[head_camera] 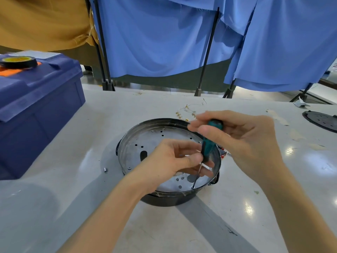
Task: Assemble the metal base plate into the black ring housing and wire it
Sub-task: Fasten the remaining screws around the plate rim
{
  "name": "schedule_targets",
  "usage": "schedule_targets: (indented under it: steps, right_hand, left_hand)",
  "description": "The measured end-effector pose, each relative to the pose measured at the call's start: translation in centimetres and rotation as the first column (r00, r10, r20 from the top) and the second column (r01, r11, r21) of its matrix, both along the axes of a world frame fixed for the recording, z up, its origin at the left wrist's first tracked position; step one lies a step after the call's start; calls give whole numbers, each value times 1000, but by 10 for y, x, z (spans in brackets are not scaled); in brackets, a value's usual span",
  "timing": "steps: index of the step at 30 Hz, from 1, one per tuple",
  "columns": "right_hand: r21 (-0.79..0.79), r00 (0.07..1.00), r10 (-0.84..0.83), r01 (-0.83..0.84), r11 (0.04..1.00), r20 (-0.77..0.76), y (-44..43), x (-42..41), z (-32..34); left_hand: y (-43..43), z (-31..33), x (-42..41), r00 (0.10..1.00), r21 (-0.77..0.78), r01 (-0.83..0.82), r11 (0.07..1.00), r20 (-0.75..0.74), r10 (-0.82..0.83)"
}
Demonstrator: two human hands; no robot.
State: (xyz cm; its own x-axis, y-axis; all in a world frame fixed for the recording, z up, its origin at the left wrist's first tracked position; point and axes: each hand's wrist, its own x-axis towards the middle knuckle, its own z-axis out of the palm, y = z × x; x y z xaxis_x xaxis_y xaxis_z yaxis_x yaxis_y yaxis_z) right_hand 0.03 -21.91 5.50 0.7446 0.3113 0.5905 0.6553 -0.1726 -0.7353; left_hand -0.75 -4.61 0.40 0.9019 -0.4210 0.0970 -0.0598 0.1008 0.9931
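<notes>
The black ring housing (165, 199) sits mid-table with the round perforated metal base plate (138, 143) lying inside it. A teal-and-black screwdriver (207, 147) stands nearly upright, its tip on a screw (193, 187) at the plate's near right edge. My right hand (242, 136) grips the top of the handle. My left hand (175, 159) pinches the lower handle and shaft, its wrist lying over the plate's near side. Thin wires with gold terminals (186, 112) lie just behind the housing. Red wire ends (222, 155) show at the housing's right side.
A blue lidded toolbox (36, 106) stands at the left with a roll of black tape (19, 62) on top. A second black round part (321, 120) lies at the far right. A small metal spacer (105, 169) rests left of the housing. Blue curtains on black stands hang behind the table.
</notes>
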Motion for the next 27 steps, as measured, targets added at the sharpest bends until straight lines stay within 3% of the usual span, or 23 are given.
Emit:
schedule_targets:
  steps: [2,4,6,9,11,15,18,21,25,27]
  right_hand:
    - [-12,967,-231,233,972,113,6,-2,-3]
    - [-51,924,-335,349,936,184,6,-2,-4]
    - [-103,961,-240,255,961,136,3,-2,-2]
    - [-69,998,48,-50,996,-26,-4,-3,0]
    - [-52,1000,-12,13,999,13,-2,-4,-2]
    - [-103,935,-304,325,940,180,8,-6,-1]
    - [-178,974,-203,218,959,101,5,-7,5]
    - [-123,999,-23,18,992,-34,-1,-6,5]
    - [-95,961,-258,267,959,99,10,-7,-1]
    - [-105,957,-275,284,953,89,9,-5,0]
  left_hand:
    - [-3,2,1,998,20,-44,999,52,43]
    - [-4,2,2,994,41,-66,997,89,62]
    - [-4,2,2,996,56,-53,997,69,49]
    - [2,1,1,1000,54,-19,998,26,17]
    - [3,2,-1,999,32,-22,999,40,21]
    - [-6,0,-1,986,79,-116,990,131,105]
    - [-6,-2,-2,988,37,-122,992,98,117]
    - [-3,-3,-3,996,34,-65,997,57,63]
    - [-6,-4,-2,982,78,-156,985,115,146]
    - [-7,-3,0,975,25,-193,981,118,188]
